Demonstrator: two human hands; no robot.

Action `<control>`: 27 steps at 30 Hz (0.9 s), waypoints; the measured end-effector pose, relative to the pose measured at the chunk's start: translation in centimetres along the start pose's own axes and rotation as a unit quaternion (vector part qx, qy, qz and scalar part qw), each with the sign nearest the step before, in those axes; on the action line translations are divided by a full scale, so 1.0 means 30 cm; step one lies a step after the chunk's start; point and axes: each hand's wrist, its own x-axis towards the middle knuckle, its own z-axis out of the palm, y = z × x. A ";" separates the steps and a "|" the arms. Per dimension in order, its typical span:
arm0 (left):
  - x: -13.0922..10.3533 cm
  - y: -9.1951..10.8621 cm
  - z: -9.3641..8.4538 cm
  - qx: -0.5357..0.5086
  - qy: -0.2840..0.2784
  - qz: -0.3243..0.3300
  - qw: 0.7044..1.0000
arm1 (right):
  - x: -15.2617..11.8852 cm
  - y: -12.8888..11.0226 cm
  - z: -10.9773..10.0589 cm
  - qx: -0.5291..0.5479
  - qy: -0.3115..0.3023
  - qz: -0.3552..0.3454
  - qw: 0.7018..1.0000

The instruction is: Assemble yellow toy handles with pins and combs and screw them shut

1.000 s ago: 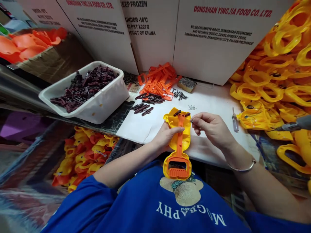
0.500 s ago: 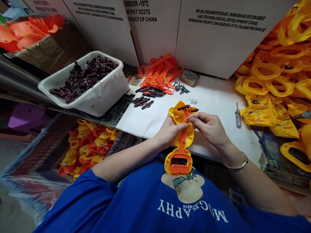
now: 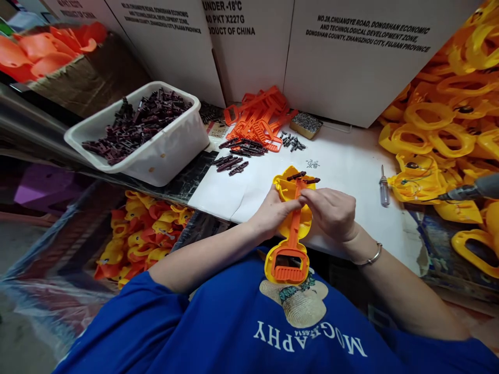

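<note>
My left hand [image 3: 273, 210] grips the side of a yellow plastic toy shell [image 3: 306, 223], held open side up just in front of my shirt. Along the shell lies an orange strip [image 3: 294, 226] with a grated, loop-shaped end at the bottom. Two dark brown plastic pieces [image 3: 297, 176] sit across its upper end. My right hand [image 3: 333, 212] is closed, thumb and fingers pressed to the strip below those pieces; anything pinched there is hidden. Beyond the hands, small screws [image 3: 312, 163] are scattered on the white work surface [image 3: 343, 161].
Dark brown parts fill a white tub [image 3: 177, 148] at left. Orange strips [image 3: 261, 119], a screw tin [image 3: 306, 125] and loose brown pieces [image 3: 230, 163] lie behind. A screwdriver [image 3: 384, 189], power tool [image 3: 477, 188] and yellow shells [image 3: 440, 132] are right; finished-looking yellow toys [image 3: 144, 234] sit below left.
My right hand has turned and its fingertips now press against the orange strip, where before they pinched just right of it. The view has shifted slightly; more of the power tool shows.
</note>
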 end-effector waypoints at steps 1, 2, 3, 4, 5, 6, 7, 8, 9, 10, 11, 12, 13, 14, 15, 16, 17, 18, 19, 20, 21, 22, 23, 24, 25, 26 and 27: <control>0.000 0.001 0.000 -0.002 0.002 0.000 1.000 | 0.005 -0.003 0.005 0.015 0.021 0.017 1.000; 0.000 0.002 0.001 -0.004 0.005 0.002 1.000 | 0.010 -0.007 0.010 0.032 0.045 0.040 0.998; 0.000 0.003 0.002 -0.006 0.005 0.004 1.000 | 0.015 -0.011 0.015 0.048 0.065 0.062 0.995; 0.001 0.004 0.003 -0.008 0.005 0.005 1.000 | 0.020 -0.016 0.020 0.060 0.077 0.082 0.992; 0.001 0.004 0.003 -0.010 0.005 0.005 1.000 | 0.024 -0.020 0.023 0.067 0.080 0.098 0.990; 0.001 0.004 0.003 -0.011 0.005 0.003 1.000 | 0.027 -0.023 0.025 0.070 0.075 0.110 0.989; 0.002 0.002 0.002 -0.011 0.004 0.001 1.000 | 0.029 -0.025 0.027 0.071 0.067 0.117 0.988; 0.002 0.000 0.000 -0.010 0.004 0.001 1.000 | 0.031 -0.026 0.027 0.072 0.059 0.121 0.988; 0.003 -0.002 -0.003 -0.009 0.003 0.003 1.000 | 0.032 -0.027 0.025 0.075 0.052 0.122 0.988; 0.003 -0.005 -0.006 -0.007 0.001 0.008 1.000 | 0.034 -0.028 0.023 0.078 0.046 0.123 0.988; 0.004 -0.007 -0.010 -0.004 -0.004 0.012 1.000 | 0.036 -0.029 0.019 0.080 0.041 0.125 0.988; 0.004 -0.008 -0.013 -0.002 -0.009 0.017 1.000 | 0.039 -0.031 0.015 0.082 0.039 0.129 0.987; 0.005 -0.008 -0.016 0.001 -0.016 0.024 1.000 | 0.042 -0.034 0.010 0.085 0.038 0.133 0.987; 0.004 -0.007 -0.019 0.003 -0.020 0.032 0.999 | 0.045 -0.039 0.005 0.089 0.039 0.136 0.986; 0.004 -0.004 -0.020 0.008 -0.024 0.040 0.999 | 0.048 -0.045 0.001 0.095 0.043 0.137 0.985; 0.002 -0.001 -0.020 0.015 -0.025 0.049 0.998 | 0.052 -0.053 -0.004 0.102 0.048 0.136 0.984; 0.000 0.003 -0.019 0.024 -0.022 0.060 0.998 | 0.055 -0.061 -0.007 0.113 0.056 0.136 0.983; -0.004 0.008 -0.016 0.035 -0.016 0.074 0.997 | 0.058 -0.071 -0.009 0.127 0.066 0.138 0.980; -0.008 0.012 -0.012 0.046 -0.008 0.091 0.995 | 0.062 -0.081 -0.009 0.143 0.077 0.143 0.976; -0.012 0.016 -0.008 0.058 0.002 0.113 0.992 | 0.066 -0.092 -0.008 0.161 0.089 0.153 0.971; -0.018 0.020 -0.003 0.069 0.013 0.137 0.988 | 0.069 -0.102 -0.006 0.179 0.101 0.165 0.965; -0.023 0.023 0.002 0.079 0.025 0.161 0.984 | 0.073 -0.112 -0.003 0.196 0.111 0.178 0.958; -0.029 0.025 0.007 0.087 0.036 0.181 0.979 | 0.076 -0.122 0.001 0.210 0.120 0.190 0.952; -0.035 0.026 0.011 0.093 0.043 0.196 0.975 | 0.080 -0.131 0.005 0.222 0.128 0.201 0.946; -0.041 0.027 0.014 0.097 0.047 0.207 0.972 | 0.082 -0.139 0.008 0.229 0.135 0.209 0.941; -0.046 0.027 0.017 0.099 0.050 0.215 0.970 | 0.085 -0.146 0.010 0.232 0.141 0.213 0.939; -0.051 0.027 0.018 0.099 0.052 0.222 0.969 | 0.087 -0.152 0.010 0.230 0.145 0.211 0.939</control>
